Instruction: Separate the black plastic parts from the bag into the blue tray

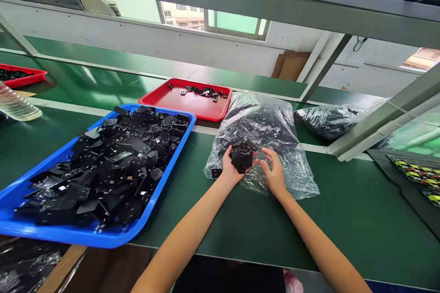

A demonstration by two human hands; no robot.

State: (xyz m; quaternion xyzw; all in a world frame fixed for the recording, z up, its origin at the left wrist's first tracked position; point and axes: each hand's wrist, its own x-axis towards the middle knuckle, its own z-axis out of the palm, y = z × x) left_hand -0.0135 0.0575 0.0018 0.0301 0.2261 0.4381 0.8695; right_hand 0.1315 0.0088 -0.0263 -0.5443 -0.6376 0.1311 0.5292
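My left hand (229,168) is closed around a small stack of black plastic parts (242,157), held just above the green table. Close to the right of that stack, my right hand (274,172) has its fingers curled and touches the clear plastic bag (268,132) lying beneath both hands. The bag holds more black parts. Left of my arms, a blue tray (20,197) is heaped with several flat black plastic pieces (113,165).
A red tray (178,100) with a few black parts sits behind the blue one, across a white strip. A second bag of parts (326,121) lies at the right by a slanted metal post (385,116). Another red tray (24,75) and a clear bottle (15,105) are far left.
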